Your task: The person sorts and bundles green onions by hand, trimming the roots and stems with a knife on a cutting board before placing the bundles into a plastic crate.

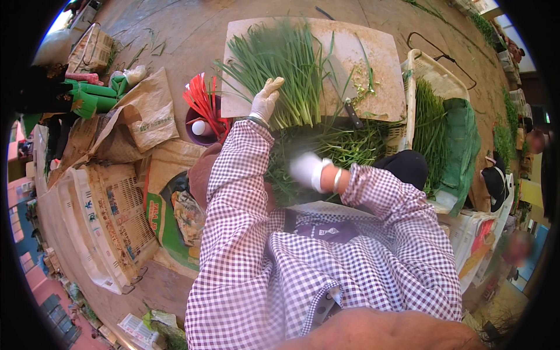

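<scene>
A spread bunch of green chives (284, 65), pale stem ends toward me, lies on a worn cutting board (387, 48). My left hand (265, 103), in a pale glove, rests against the bunch's left side; its far fingers are partly lost among the leaves. Near my lap my white-gloved right hand (306, 171) is blurred by motion, above loose green leaves (350, 144). Whether it holds anything is not clear. A knife (351, 111) with a black handle lies on the board, its handle jutting past the near edge.
Right of the board stands a white crate (410, 100) with more chives (431, 122) and green cloth (459, 153). On the left are a purple bucket (205, 138) with red strips (200, 94), brown sacks (153, 113) and a stained white crate (105, 227).
</scene>
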Demonstrator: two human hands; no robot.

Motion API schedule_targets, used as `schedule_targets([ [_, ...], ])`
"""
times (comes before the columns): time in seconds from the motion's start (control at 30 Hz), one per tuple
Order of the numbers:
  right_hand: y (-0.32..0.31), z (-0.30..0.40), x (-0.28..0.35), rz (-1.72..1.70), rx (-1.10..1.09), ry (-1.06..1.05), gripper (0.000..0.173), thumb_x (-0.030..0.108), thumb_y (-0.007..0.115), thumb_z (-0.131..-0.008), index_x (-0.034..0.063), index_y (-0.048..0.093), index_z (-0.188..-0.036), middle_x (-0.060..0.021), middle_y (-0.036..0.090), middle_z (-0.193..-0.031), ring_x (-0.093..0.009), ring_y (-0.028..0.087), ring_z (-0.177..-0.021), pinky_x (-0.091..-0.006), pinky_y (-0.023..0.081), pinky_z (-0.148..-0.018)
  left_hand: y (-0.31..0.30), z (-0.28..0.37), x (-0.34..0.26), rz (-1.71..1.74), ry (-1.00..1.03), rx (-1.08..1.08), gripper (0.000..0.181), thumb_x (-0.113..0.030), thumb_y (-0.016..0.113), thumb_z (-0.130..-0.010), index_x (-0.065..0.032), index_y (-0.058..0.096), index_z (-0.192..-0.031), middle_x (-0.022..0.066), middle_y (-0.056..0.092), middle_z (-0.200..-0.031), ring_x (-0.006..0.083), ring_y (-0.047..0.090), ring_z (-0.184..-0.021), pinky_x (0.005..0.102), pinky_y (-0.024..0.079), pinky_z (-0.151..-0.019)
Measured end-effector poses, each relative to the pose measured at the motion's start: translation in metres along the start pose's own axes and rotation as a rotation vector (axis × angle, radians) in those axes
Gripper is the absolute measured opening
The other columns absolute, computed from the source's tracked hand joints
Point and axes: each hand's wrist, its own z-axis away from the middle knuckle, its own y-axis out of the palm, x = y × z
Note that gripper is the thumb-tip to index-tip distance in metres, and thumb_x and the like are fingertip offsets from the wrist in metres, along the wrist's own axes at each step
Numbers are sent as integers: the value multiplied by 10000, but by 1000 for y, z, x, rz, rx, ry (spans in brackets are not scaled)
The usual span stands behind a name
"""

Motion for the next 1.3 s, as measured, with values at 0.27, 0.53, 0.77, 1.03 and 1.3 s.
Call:
schedule_targets([
  [0.27, -34, 16, -84, -425, -667, 222, 201, 313, 654, -818, 118, 687, -856, -115, 681, -892, -339, 661, -811, -430, 535, -738, 33, 11, -59, -1014, 258, -212, 307, -101, 568, -913, -197, 670, -1186, 60, 557, -1393, 293, 394, -1392, 499, 237, -1174],
  [0.53, -50, -35, -147, 112, -896, 325, 224, 135, 637, -821, 158, 654, -1043, -65, 614, -866, -266, 648, -819, -381, 527, -720, 39, 15, -32, -1323, 188, 160, 558, -292, 512, -961, -268, 351, -1494, -22, 312, -1569, 235, 218, -1473, 564, 101, -1193],
  [0.77, -59, -38, -151, 431, -893, 191, 109, 157, 580, -830, 136, 629, -925, -31, 596, -829, -201, 638, -791, -340, 514, -679, 40, 16, -34, -1313, 149, 169, 554, -258, 505, -965, -289, 354, -1498, -25, 300, -1580, 243, 220, -1475, 561, 96, -1189],
  [1.03, -65, -53, -165, 427, -830, 176, 91, 151, 586, -832, 140, 634, -909, -35, 626, -875, -200, 642, -787, -321, 518, -696, 53, 17, -50, -1318, 38, 160, 634, -503, 553, -924, -245, 397, -1481, -19, 302, -1580, 259, 193, -1482, 577, 28, -1189],
  [1.3, -111, -42, -177, -333, -1000, 392, 107, 209, 629, -888, 137, 697, -927, -106, 650, -973, -277, 654, -912, -354, 529, -832, 55, 18, -46, -1358, -1, 190, 734, -513, 596, -892, -264, 314, -1523, -39, 238, -1604, 256, 134, -1496, 596, 22, -1181],
])
